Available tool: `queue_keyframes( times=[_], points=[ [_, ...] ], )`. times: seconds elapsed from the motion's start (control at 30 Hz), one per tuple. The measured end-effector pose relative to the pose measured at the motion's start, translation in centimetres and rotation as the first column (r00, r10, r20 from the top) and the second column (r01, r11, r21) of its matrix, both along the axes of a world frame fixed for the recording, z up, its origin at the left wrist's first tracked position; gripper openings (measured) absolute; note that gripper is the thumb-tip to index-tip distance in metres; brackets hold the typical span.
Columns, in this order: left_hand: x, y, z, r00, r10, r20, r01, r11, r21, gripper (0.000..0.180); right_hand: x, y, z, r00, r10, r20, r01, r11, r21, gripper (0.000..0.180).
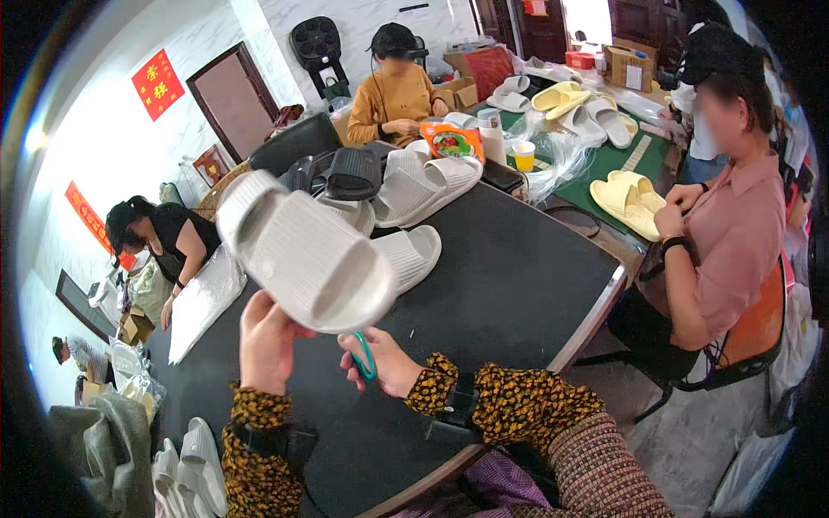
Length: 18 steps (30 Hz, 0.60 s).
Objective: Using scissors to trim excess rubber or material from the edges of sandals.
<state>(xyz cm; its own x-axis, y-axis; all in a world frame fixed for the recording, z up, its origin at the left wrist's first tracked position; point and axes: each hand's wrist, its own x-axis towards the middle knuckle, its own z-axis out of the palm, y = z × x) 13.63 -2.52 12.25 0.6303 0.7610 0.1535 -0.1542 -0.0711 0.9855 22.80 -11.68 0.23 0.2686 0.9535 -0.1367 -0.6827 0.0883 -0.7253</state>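
Raised over the near part of the black table is a pale grey slide slipper [319,255], tilted with its strap toward the upper left. My left hand [269,341] grips it from below at its near side. Just right of that, my right hand [389,361] is closed around teal-handled scissors [366,356]; only the looped handle shows, and the blades are hidden. Behind the held slipper, more grey slides [410,259] rest on the table, along with a black slide [352,173].
The black table [509,285] has a metal-edged right side. A green-topped table [570,177] beyond holds yellow slippers [629,200] and a yellow cup [523,155]. People work at the left, back and right. White plastic bags [207,302] lie at the left.
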Motion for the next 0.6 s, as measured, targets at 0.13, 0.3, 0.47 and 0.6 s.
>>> queue_keyframes(
  times=[0.13, 0.3, 0.47, 0.6],
  points=[
    [3.6, -2.5, -0.5, 0.977, -0.156, -0.145, 0.163, 0.986, 0.036, 0.022, -0.9, 0.4, -0.2, 0.996, 0.093, -0.007, -0.093, 0.995, 0.045, 0.029],
    [8.7, -4.4, -3.5, 0.822, -0.324, -0.468, 0.408, 0.908, 0.089, 0.019, 0.0, 2.3, -4.8, 0.992, 0.067, -0.103, -0.037, 0.962, 0.269, 0.038],
    [11.0, -5.5, -4.8, 0.765, -0.343, -0.545, 0.484, 0.864, 0.136, 0.017, -0.7, 5.0, -9.8, 0.995, 0.063, 0.081, -0.091, 0.910, 0.405, 0.030],
    [12.0, -4.6, -6.0, 0.837, -0.315, -0.448, 0.451, 0.861, 0.236, 0.021, 1.1, 4.8, -9.4, 0.989, 0.037, 0.144, -0.076, 0.958, 0.276, 0.030]
  ],
)
